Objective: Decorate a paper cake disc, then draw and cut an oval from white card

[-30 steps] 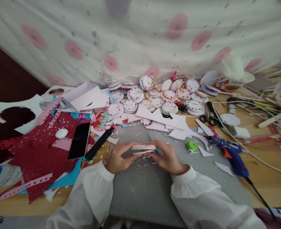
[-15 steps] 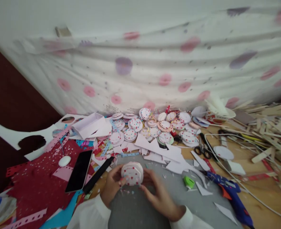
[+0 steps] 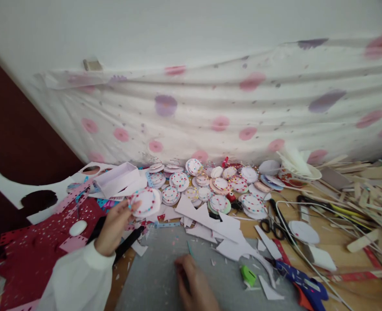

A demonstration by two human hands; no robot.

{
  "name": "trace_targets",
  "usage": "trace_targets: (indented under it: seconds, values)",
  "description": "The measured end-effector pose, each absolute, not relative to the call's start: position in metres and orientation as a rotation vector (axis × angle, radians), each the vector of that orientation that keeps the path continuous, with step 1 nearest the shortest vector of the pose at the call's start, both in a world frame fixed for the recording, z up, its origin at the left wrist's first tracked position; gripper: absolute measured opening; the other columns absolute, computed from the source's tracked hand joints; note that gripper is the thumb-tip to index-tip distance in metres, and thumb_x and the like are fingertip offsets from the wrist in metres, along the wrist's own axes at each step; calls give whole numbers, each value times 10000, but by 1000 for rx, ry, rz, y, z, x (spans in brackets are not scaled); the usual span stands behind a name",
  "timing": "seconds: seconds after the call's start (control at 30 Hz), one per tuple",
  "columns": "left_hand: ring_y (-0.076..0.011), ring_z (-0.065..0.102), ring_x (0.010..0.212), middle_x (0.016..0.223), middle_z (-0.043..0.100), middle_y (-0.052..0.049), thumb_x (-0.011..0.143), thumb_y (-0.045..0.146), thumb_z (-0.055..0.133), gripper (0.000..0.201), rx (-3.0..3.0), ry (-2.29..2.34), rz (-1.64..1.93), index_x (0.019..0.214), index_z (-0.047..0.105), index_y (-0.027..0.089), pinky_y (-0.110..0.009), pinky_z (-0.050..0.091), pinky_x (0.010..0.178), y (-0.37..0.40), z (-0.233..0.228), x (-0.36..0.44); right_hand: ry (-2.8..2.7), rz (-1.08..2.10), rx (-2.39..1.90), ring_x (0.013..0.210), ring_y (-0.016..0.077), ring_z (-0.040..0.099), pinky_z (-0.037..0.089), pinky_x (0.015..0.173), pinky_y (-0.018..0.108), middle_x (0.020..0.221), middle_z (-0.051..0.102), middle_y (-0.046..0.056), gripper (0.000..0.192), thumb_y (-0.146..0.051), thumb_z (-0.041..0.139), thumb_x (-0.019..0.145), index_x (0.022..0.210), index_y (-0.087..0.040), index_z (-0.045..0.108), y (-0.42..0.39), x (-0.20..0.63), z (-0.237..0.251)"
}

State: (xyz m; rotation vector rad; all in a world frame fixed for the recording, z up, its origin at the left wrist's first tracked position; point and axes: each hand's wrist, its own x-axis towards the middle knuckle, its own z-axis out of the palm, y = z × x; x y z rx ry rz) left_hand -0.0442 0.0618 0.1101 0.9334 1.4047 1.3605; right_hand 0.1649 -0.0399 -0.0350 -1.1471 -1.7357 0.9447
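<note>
My left hand (image 3: 115, 226) grips a round layered paper disc (image 3: 144, 203) edged with red and blue dots, thumb across its face. The disc is lifted at the left end of the rows of similar dotted paper discs (image 3: 178, 181). Over the grey cutting mat (image 3: 155, 268) is my right hand (image 3: 195, 283), its fingers loosely curved with a gap to the thumb and nothing seen in them. A thin teal sliver (image 3: 190, 247) lies just beyond its fingertips. White paper offcuts (image 3: 210, 226) are scattered between the mat and the discs.
Right of the mat are a blue glue gun (image 3: 302, 278), a green tape cutter-like item (image 3: 248, 275), scissors (image 3: 271, 226) and wooden sticks (image 3: 372, 207). Red dotted paper (image 3: 38, 250), a white box (image 3: 118, 179) and a black bar-shaped tool (image 3: 129, 244) occupy the left.
The disc stack left the space between both hands; my left hand carried it forward and left toward the other discs. My right hand came off it and moved down-left over the mat. The view shifted slightly.
</note>
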Motion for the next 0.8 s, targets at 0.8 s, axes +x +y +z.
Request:
trace_targets:
  seconds: [0.8]
  values:
    - [-171, 679, 844, 921, 685, -109, 877, 203, 605, 151, 879, 1334, 1085, 1004, 603, 121, -273, 569, 761, 284, 140, -20, -1874, 888, -1145, 909, 165, 633, 499, 823, 237, 977, 646, 63, 310, 41, 535, 692, 851, -191, 666, -37, 159, -53]
